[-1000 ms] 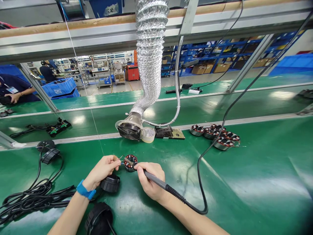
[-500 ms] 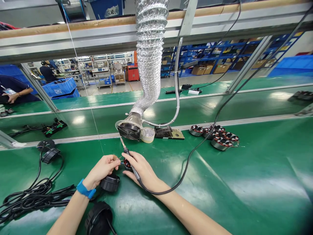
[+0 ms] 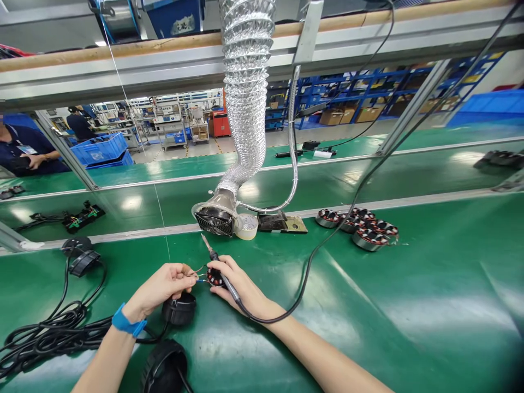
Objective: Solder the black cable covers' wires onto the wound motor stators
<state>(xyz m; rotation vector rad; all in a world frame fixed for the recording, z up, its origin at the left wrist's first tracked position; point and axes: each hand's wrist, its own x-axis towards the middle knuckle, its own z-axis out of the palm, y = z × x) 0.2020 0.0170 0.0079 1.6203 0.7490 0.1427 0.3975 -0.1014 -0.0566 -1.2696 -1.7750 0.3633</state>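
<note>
My left hand (image 3: 170, 284), with a blue band (image 3: 128, 321) on its wrist, pinches thin wires (image 3: 200, 279) between thumb and fingers. These wires run to a small motor stator (image 3: 213, 277) with dark red windings. Around that stator my right hand (image 3: 241, 289) is closed, and a soldering iron (image 3: 221, 270) lies under its fingers, tip pointing up and away toward the fan. The hand covers part of the stator. Just below my left hand sits a round black housing (image 3: 180, 310). Nearer to me is a black cap (image 3: 164, 368) with a cable.
A fume fan (image 3: 215, 220) hangs on a silver duct (image 3: 245, 98), beside a solder-tip cleaner cup (image 3: 247, 226) and an iron stand (image 3: 282, 222). Several stators (image 3: 370, 239) rest at right. Coiled black cables (image 3: 49, 333) lie left. Solder wire (image 3: 161, 213) hangs down. A person (image 3: 30, 153) is beyond.
My left hand has moved slightly left and down, drawing the wires away from the stator, so more wire shows between the hands. My right hand still grips the stator and iron.
</note>
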